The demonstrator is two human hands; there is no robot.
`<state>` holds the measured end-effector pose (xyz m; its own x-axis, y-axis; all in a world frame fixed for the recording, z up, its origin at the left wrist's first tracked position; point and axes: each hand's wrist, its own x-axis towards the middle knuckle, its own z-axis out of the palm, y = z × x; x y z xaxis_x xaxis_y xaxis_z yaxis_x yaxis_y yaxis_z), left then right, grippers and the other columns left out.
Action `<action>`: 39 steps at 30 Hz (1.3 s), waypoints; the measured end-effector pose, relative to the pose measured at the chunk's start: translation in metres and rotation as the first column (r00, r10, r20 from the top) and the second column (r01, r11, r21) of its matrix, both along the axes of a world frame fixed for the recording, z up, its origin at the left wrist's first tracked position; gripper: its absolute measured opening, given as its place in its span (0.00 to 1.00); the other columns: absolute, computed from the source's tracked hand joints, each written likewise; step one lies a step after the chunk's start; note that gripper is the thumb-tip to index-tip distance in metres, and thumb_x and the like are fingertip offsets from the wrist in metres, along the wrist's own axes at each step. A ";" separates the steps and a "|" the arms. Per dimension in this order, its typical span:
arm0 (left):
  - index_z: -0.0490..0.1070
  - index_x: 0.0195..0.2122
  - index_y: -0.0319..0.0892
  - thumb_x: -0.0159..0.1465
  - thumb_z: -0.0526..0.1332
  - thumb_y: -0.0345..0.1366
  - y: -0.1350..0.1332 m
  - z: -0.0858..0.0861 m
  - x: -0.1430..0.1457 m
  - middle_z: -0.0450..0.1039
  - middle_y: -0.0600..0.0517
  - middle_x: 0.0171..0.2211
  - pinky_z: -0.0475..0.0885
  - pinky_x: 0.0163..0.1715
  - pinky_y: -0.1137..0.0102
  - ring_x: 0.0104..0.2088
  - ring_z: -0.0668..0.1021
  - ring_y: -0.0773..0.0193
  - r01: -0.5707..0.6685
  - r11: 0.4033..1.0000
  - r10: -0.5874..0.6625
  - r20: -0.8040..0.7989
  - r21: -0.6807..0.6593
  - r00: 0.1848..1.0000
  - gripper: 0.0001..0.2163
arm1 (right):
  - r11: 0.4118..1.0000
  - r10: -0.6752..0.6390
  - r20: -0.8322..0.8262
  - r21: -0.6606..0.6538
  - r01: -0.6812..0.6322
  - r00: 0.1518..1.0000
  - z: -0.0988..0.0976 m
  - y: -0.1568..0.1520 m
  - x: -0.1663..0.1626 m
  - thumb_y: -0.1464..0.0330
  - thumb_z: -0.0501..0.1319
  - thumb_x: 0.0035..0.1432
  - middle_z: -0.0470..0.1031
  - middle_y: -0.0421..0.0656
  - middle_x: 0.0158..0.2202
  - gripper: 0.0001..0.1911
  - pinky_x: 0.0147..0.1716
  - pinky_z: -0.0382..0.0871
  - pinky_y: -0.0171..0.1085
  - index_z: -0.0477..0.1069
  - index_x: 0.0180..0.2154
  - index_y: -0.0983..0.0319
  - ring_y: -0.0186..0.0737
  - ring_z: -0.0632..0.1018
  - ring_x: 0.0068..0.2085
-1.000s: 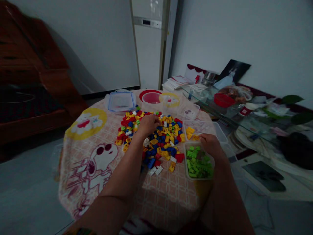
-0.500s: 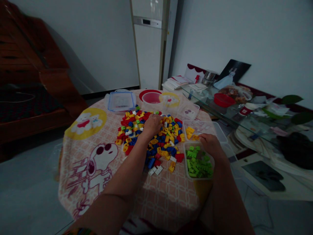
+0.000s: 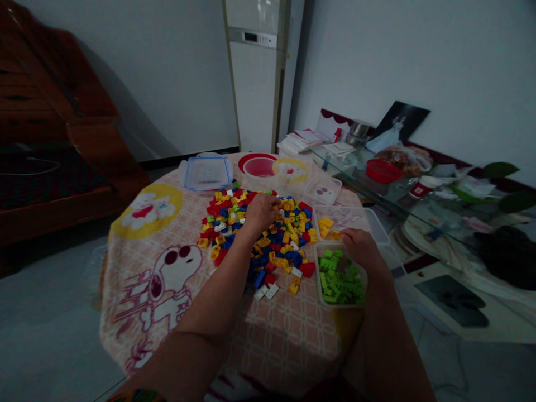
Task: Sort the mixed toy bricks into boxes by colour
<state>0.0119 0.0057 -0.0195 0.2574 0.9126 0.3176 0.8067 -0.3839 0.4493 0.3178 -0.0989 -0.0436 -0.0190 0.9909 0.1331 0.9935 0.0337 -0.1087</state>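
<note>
A person's left hand (image 3: 260, 213) lay palm-down on a pile of toy bricks (image 3: 255, 237) in red, yellow, blue, white and green, spread across the middle of a round table (image 3: 167, 312) covered with a cartoon-dog cloth; its fingers were curled down into the far part of the heap, and whether they had closed on a brick could not be told from this angle. The right hand (image 3: 360, 248) rested on the far right rim of a clear tub of green bricks (image 3: 340, 276), loosely bent over the edge, with nothing seen gripped in it; that tub stood just beside the pile, at the table's near right. Directly behind it sat a second clear tub with a few yellow bricks (image 3: 330, 223); farther back stood a blue-rimmed lid (image 3: 208, 172), a red-rimmed bowl (image 3: 259, 166) and an empty clear box (image 3: 323, 191). To the right, apart from the table, a glass-topped stand (image 3: 419, 206) held jars, papers and a framed photograph (image 3: 400, 124).
</note>
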 end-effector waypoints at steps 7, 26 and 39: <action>0.83 0.40 0.41 0.60 0.65 0.30 -0.010 0.008 0.021 0.82 0.51 0.35 0.73 0.41 0.72 0.33 0.79 0.65 0.156 0.987 -0.140 0.280 -0.034 0.950 0.09 | 1.000 -0.013 -0.006 0.012 0.013 1.000 0.000 -0.001 -0.002 0.70 0.50 0.66 0.82 0.50 0.37 0.17 0.41 0.64 0.37 0.79 0.37 0.62 0.43 0.78 0.38; 0.80 0.49 0.41 0.62 0.63 0.30 -0.010 0.007 0.022 0.83 0.46 0.45 0.76 0.47 0.66 0.42 0.82 0.59 0.168 0.983 -0.162 0.084 -0.072 0.983 0.15 | 1.000 -0.001 -0.050 -0.005 0.001 0.999 0.004 -0.001 -0.002 0.70 0.50 0.66 0.82 0.50 0.36 0.17 0.40 0.63 0.37 0.78 0.35 0.62 0.43 0.77 0.37; 0.82 0.45 0.42 0.56 0.64 0.27 -0.001 0.002 -0.004 0.83 0.47 0.39 0.75 0.43 0.68 0.41 0.82 0.56 0.077 0.985 -0.107 -0.199 -0.152 0.974 0.16 | 1.000 0.010 -0.032 0.016 -0.009 0.999 0.001 0.000 -0.001 0.69 0.50 0.66 0.82 0.50 0.37 0.18 0.40 0.65 0.38 0.79 0.35 0.62 0.44 0.78 0.38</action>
